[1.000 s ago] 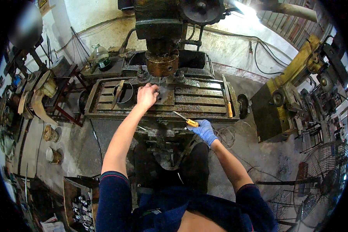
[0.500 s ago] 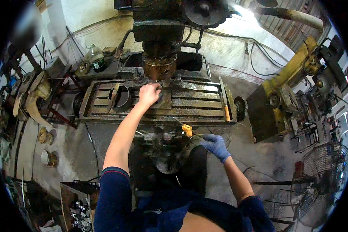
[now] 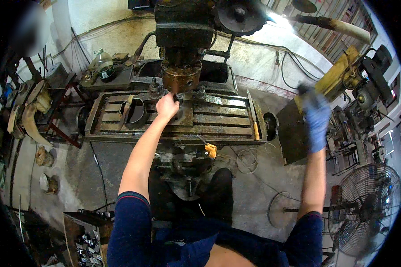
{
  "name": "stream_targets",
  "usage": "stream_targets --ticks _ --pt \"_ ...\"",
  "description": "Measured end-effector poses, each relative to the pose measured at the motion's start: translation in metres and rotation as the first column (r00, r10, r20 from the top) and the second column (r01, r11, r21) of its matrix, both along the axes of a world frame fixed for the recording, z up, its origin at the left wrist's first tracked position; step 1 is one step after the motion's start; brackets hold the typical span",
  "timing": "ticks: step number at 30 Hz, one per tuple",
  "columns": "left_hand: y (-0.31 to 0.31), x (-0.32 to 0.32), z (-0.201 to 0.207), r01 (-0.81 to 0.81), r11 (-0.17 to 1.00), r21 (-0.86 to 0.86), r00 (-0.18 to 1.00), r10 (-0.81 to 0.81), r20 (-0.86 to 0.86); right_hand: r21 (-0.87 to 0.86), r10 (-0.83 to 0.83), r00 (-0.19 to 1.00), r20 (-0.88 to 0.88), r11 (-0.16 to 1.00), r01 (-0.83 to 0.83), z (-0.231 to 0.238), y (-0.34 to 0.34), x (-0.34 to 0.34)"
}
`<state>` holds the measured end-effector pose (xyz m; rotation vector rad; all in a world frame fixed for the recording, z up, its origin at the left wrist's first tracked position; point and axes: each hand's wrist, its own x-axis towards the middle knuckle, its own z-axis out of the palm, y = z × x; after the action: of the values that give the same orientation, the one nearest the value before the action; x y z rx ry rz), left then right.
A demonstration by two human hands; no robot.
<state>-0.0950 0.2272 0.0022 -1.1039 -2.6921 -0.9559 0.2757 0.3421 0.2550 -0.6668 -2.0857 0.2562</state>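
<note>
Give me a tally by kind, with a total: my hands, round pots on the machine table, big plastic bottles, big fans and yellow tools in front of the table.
Hands: 2, bare left hand and gloved right hand
Round pot on the machine table: 1
Big plastic bottle: 1
Big fan: 1
Yellow tool: 1
Total: 6

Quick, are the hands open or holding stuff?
Left hand: partly curled; can't tell if it's holding anything.
Right hand: gloved, too blurred to tell.
</note>
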Motion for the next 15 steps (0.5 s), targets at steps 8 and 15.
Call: stream_targets --ticks 8,15 --pt "0.013 0.004 0.016 0.041 0.999 0.001 0.995 -0.041 0.092 0.435 0.588 0.771 -0.244 0.777 -0.454 0.171 0.052 0.005" --pt "0.007 -0.005 0.008 -0.001 0.998 -0.059 0.99 0.01 0.138 0.456 0.366 0.839 -0.402 0.875 -0.163 0.048 -0.014 0.0"
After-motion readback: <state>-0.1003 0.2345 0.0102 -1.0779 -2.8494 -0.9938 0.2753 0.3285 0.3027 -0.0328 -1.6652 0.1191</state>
